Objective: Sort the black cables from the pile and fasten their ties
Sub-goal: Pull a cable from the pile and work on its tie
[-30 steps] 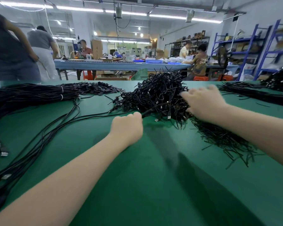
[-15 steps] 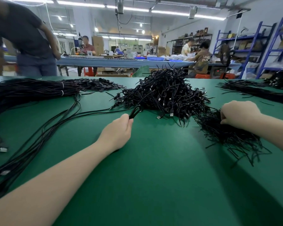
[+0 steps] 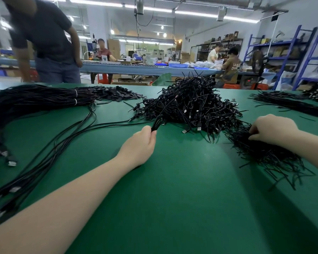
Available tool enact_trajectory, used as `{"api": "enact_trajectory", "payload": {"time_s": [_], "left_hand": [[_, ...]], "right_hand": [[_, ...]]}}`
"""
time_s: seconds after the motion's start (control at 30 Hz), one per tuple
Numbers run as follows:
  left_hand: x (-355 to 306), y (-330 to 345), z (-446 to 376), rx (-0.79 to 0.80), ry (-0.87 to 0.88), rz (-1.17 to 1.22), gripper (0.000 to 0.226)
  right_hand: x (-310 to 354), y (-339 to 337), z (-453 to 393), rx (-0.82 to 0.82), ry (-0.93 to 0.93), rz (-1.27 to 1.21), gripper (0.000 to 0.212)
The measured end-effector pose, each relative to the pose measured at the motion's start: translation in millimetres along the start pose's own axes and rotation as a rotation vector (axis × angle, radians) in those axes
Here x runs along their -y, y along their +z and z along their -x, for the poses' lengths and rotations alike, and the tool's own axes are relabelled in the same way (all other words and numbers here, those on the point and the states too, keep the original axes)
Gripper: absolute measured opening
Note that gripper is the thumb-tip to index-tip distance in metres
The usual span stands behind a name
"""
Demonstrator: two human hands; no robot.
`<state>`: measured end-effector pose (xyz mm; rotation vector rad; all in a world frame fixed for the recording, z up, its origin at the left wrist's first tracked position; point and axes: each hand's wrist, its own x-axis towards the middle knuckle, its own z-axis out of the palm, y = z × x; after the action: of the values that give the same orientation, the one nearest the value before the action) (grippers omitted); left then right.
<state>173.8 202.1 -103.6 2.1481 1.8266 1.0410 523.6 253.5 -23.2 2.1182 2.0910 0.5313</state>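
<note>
Left hand on a cable at the pile's near edge; right hand down in the ties.

My left hand (image 3: pixel 139 146) pinches a folded black cable (image 3: pixel 157 123) between thumb and fingertips, the loop rising toward the tangled pile of black cables (image 3: pixel 189 105) heaped mid-table on the green table (image 3: pixel 173 198). My right hand (image 3: pixel 272 128) sits curled on the loose heap of black ties (image 3: pixel 264 153) just right of the pile, fingertips nipped into the strands; I cannot tell how many it has hold of. Long loose cables (image 3: pixel 50 143) run from the pile's left edge toward my near left, connectors at their ends. Far left, bundled cables (image 3: pixel 44 98) lie banded with white wraps. More black strands (image 3: pixel 290 103) lie at the far right. A standing person (image 3: pixel 48 39) is behind the table, left.
</note>
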Motion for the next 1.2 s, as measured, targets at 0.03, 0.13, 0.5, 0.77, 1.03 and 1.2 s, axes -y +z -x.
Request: {"api": "enact_trajectory", "payload": {"time_s": [0.03, 0.13, 0.5, 0.77, 1.03, 1.2], "left_hand": [[0, 0, 0, 0.002, -0.001, 0.003, 0.036], [-1, 0, 1, -0.005, -0.014, 0.020, 0.037], [-2, -1, 0, 0.012, -0.012, 0.024, 0.037], [-2, -1, -1, 0.018, -0.044, 0.048, 0.037], [-1, -2, -1, 0.021, -0.048, 0.066, 0.038], [0, -2, -3, 0.025, -0.069, 0.151, 0.038]], "right_hand": [[0, 2, 0, -0.012, -0.005, -0.013, 0.015], [0, 4, -1, -0.046, 0.011, -0.115, 0.004], [-7, -2, -9, 0.027, 0.037, -0.353, 0.012], [-1, -5, -5, -0.179, -0.031, -0.451, 0.004], [13, -5, -6, -0.233, -0.007, -0.446, 0.008], [42, -22, 6, -0.669, -0.159, -0.597, 0.016]]}}
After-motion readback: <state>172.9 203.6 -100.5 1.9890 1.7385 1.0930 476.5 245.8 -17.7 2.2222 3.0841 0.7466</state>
